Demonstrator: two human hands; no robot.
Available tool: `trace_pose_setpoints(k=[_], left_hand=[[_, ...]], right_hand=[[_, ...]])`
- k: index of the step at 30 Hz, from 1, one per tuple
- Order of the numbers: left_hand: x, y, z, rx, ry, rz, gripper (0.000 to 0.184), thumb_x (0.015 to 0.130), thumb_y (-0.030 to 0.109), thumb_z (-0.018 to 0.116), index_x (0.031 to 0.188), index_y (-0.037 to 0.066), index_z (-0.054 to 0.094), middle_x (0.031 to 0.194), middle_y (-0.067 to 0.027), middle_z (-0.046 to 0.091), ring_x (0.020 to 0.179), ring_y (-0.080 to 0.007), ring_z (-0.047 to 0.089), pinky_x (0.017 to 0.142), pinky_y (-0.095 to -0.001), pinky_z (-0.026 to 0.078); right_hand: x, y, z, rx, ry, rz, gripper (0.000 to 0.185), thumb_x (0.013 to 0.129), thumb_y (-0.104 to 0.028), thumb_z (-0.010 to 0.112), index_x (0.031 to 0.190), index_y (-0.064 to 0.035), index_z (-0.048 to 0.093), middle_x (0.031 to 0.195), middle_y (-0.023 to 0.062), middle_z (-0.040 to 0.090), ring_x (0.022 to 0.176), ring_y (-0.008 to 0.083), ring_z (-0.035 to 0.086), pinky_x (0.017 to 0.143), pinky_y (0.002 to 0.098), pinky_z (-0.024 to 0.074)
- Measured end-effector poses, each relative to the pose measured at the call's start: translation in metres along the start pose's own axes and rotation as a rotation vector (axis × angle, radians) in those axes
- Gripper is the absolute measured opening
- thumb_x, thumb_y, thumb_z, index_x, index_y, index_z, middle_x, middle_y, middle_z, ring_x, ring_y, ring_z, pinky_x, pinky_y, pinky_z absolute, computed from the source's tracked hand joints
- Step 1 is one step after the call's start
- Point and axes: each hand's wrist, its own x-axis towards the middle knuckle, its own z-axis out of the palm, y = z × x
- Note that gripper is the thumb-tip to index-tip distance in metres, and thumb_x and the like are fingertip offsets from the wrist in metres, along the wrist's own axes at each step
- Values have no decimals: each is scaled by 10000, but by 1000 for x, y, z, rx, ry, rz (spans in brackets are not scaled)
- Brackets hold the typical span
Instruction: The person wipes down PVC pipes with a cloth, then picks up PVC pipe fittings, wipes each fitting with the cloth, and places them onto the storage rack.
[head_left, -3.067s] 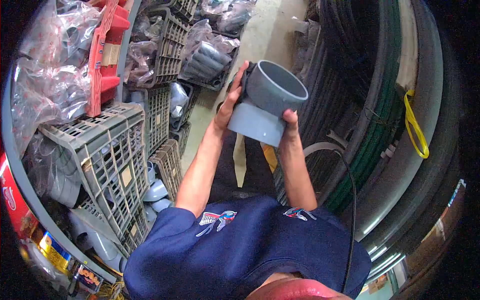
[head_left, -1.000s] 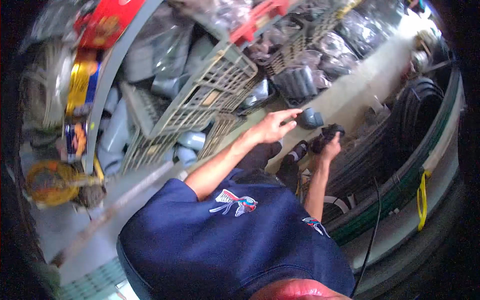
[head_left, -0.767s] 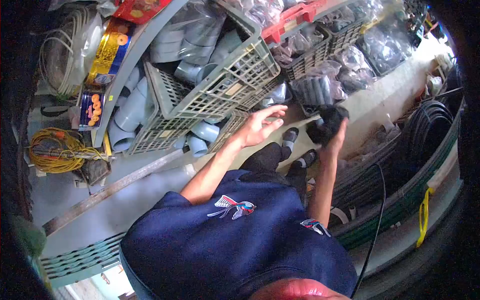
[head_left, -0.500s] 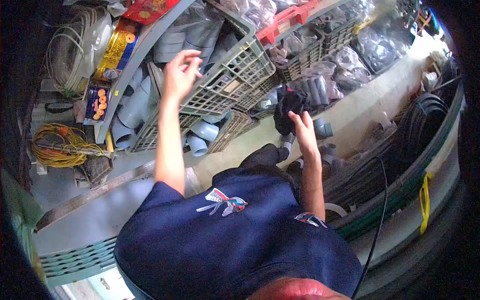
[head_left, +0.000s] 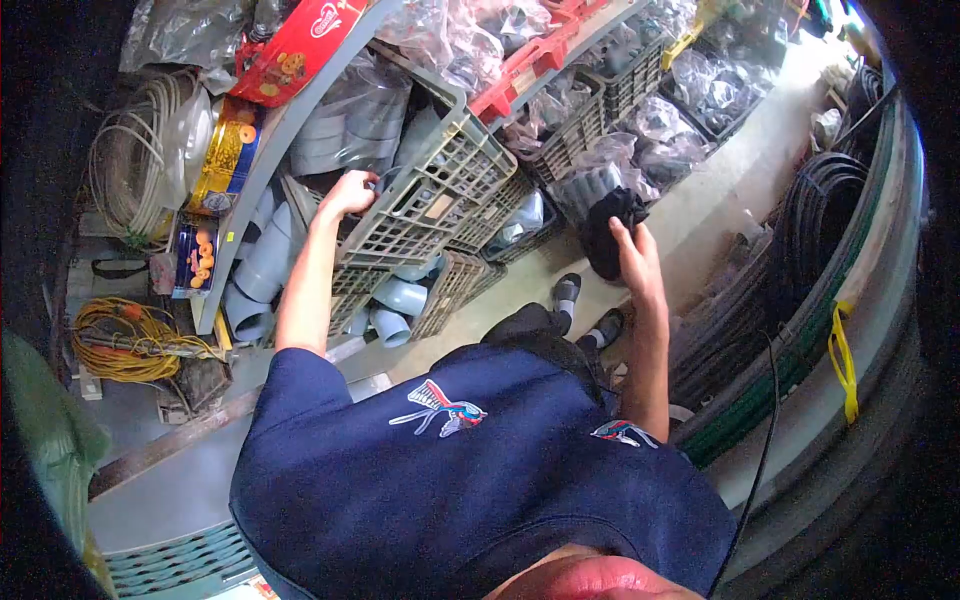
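Observation:
My right hand (head_left: 636,258) is closed on a soft black cloth-like bundle (head_left: 604,235), held over the floor to the right of the crates. Its exact kind does not show. My left hand (head_left: 350,193) is at the upper edge of a grey-green plastic crate (head_left: 432,205), fingers curled inward. What those fingers grip, if anything, is hidden. Behind that hand, grey pipe fittings in clear plastic (head_left: 350,120) lie in the crate. Below it, bare grey elbow fittings (head_left: 400,296) show in a lower crate.
More crates (head_left: 570,125) with bagged fittings line the rack, beside a red crate (head_left: 520,65). Left stand a red biscuit tin (head_left: 300,60), coiled white cable (head_left: 135,160) and a yellow cord (head_left: 125,340). Coiled black hose (head_left: 835,215) runs along the right. My feet (head_left: 567,292) are on the floor.
My left hand has come down from the air to the crate's edge, its fingers curling. My right hand has moved slightly right with the black bundle. The view has shifted a little.

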Motion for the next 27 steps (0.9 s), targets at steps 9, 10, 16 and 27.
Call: trace_pose_setpoints(k=[9,10,16,27], left_hand=[[-28,-32,-84,-507,-12,-57,82,971,60,633,959,4,691,767,-80,716,574,-138,676,465,-283,530],[-39,-25,-95,-523,24,-28,78,985,77,622,951,14,653,796,-78,708,576,-140,673,467,-277,530],[-86,11,-80,-721,339,32,182,1011,97,618,1148,-17,656,812,-69,692,576,-120,646,472,-264,504],[-171,179,-120,-57,987,231,308,1004,116,654,1277,-24,674,866,-231,732,759,-297,746,709,-408,567]], right_hand=[[-11,-24,-24,18,63,142,395,1055,-368,664,1181,7,679,1023,0,671,934,107,568,847,290,480],[-12,-24,-23,-2,94,172,404,1049,-384,671,1173,0,686,1025,-13,660,928,103,558,849,278,469],[-8,-7,-13,464,82,211,550,1042,-443,618,1415,-39,597,1294,52,651,1179,183,617,1030,348,471],[-20,-69,-14,-438,102,12,589,954,-485,744,1256,-1,599,1096,189,743,1008,237,694,902,389,523]])
